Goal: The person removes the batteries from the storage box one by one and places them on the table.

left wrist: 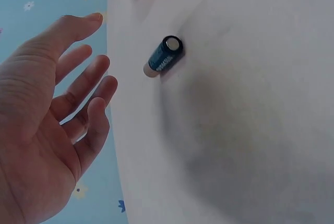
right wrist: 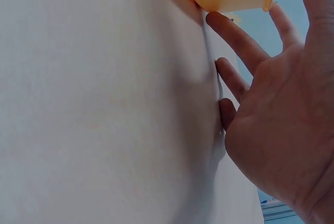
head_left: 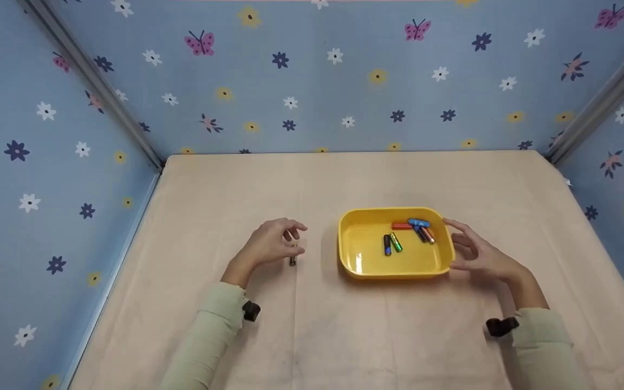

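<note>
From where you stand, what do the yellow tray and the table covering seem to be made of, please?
Yellow tray: probably glossy plastic, given the bright reflection on its floor. Table covering: apparently matt cloth, judging by its soft creases, though a coated sheet is possible.

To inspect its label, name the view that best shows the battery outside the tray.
Left wrist view: the battery appears large and unobstructed. The head view shows it small, partly hidden by the left hand; the right wrist view misses it.

One battery lies left of the tub.
</note>
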`<state>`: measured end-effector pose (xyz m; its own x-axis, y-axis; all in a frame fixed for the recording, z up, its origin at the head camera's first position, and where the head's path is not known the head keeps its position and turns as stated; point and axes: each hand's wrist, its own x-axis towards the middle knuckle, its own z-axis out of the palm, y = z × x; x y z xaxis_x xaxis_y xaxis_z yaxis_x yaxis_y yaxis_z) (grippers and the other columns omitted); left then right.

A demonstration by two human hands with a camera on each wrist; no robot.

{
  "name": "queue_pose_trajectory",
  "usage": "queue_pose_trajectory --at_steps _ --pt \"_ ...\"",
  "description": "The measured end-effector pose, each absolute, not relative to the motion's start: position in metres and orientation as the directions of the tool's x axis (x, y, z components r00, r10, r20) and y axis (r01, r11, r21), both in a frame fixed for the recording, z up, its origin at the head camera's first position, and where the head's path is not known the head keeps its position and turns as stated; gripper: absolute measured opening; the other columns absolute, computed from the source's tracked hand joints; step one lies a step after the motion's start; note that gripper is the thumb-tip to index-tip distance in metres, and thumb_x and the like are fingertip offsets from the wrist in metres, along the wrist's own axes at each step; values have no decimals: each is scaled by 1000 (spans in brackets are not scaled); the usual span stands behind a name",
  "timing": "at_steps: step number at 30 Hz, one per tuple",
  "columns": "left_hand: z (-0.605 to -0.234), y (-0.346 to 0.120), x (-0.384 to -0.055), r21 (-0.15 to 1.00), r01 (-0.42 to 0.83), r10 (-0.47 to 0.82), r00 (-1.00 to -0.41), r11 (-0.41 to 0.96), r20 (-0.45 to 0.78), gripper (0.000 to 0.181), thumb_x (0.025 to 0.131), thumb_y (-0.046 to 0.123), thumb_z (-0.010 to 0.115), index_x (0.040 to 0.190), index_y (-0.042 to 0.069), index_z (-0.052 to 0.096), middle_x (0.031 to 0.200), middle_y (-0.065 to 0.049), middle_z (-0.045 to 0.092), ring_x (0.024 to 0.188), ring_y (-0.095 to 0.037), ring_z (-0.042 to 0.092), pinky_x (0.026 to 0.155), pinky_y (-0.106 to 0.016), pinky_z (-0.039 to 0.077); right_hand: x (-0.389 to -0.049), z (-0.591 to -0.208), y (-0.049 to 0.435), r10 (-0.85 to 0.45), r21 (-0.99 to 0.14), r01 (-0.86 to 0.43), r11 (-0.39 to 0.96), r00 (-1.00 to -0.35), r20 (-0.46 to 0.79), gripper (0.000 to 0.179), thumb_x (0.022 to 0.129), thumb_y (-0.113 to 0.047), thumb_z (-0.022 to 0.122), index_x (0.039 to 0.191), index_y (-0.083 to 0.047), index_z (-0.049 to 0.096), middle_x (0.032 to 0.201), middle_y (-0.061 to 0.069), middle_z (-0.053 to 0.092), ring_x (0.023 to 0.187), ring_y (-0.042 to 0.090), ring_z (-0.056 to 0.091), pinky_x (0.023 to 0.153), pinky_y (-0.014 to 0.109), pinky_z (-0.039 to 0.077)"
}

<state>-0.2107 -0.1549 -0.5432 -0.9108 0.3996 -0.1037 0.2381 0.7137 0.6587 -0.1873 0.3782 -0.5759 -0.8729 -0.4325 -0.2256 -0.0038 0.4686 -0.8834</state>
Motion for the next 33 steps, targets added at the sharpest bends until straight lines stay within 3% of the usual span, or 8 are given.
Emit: queue_pose_trajectory --at_steps 11,16,24,33 --pt "-531 -127 -217 687 179 390 -906 705 -164 53 97 24 88 146 13 74 125 -11 80 112 -26 71 98 -45 60 -188 -577 381 -420 -875 -10 485 -880 -223 104 101 -22 84 181 -29 18 185 21 32 170 53 30 128 91 13" --pt "-529 -118 -220 677 207 409 -900 706 -152 51 97 25 87 145 14 75 124 -8 80 113 -26 72 100 -47 60 -188 -578 380 -429 -880 -15 475 -877 -216 104 102 -20 83 181 -29 17 185 21 32 170 53 30 128 90 13" --pt "-521 -107 -223 685 259 451 -885 681 -114 52 97 24 88 145 10 74 127 -15 80 117 -32 74 105 -54 60 -187 -577 379 -431 -877 -27 479 -878 -208 104 102 -19 83 181 -27 17 186 22 31 169 55 30 129 89 14" --pt "-515 -92 -224 743 244 470 -876 624 -108 51 98 24 87 146 14 73 128 -10 81 116 -28 77 104 -47 64 -188 -579 378 -444 -889 -25 458 -873 -204 103 102 -16 83 182 -27 17 185 23 32 170 55 28 129 88 14"
